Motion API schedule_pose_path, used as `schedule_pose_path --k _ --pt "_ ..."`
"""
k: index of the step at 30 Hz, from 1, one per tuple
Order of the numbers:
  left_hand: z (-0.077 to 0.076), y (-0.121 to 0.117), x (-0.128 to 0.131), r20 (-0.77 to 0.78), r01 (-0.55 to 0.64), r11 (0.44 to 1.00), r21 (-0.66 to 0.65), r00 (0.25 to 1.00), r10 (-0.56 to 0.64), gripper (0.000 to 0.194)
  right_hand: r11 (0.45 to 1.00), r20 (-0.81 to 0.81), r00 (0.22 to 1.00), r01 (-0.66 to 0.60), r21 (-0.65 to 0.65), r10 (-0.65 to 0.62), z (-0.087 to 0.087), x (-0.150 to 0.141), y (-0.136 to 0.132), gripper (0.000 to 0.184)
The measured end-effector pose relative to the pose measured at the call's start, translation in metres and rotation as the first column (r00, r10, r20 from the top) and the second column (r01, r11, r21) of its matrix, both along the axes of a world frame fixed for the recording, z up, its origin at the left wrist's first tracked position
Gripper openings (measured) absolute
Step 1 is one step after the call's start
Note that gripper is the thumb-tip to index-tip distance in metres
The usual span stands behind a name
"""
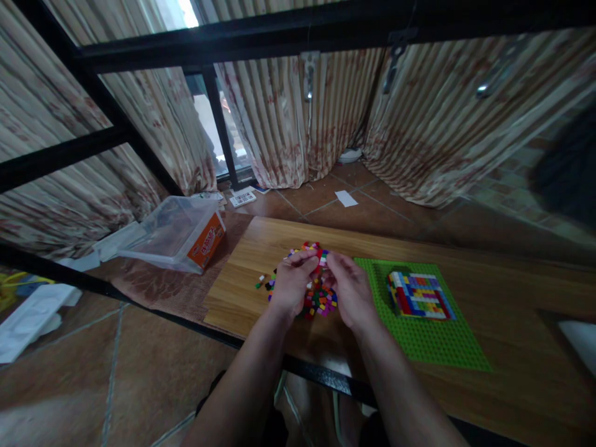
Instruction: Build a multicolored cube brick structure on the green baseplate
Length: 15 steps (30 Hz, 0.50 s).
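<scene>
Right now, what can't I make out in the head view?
All head view:
Held bricks: partly covered by the left hand and right hand; count unclear.
Loose brick pile: partly hidden behind both hands; pieces too small to count.
Orange label: lettering too blurred to read.
White object, far right: cut off by the edge.

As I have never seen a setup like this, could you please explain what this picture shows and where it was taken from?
There is no machine, only a person seen by one camera worn on their head, looking forward and down. Their bare left hand and right hand nearly meet above a pile of loose coloured bricks on a wooden tabletop. The fingers seem to pinch small bricks, though which hand grips what is unclear. To the right lies a green baseplate bearing a multicoloured brick build; to the left sits a clear plastic box.
</scene>
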<state>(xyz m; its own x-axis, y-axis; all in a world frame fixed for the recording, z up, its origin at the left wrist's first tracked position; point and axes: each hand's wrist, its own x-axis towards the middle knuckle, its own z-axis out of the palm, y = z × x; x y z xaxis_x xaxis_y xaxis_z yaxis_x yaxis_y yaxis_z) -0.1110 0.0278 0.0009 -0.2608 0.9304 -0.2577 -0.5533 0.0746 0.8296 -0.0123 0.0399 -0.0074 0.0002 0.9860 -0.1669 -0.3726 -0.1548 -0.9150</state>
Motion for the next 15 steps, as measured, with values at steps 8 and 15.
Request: schedule_pose_path --k 8,15 --pt "0.0003 -0.0060 0.0086 -0.190 0.069 0.998 -0.001 0.979 -0.068 0.015 0.998 0.099 0.994 0.045 0.053 -0.050 -0.0061 0.0019 0.0011 0.033" --pt "-0.0013 -0.0043 0.0053 -0.324 0.107 0.994 0.035 0.942 -0.090 0.014 1.000 0.025 0.999 0.028 -0.013 -0.028 -0.0050 0.0037 0.0002 0.034"
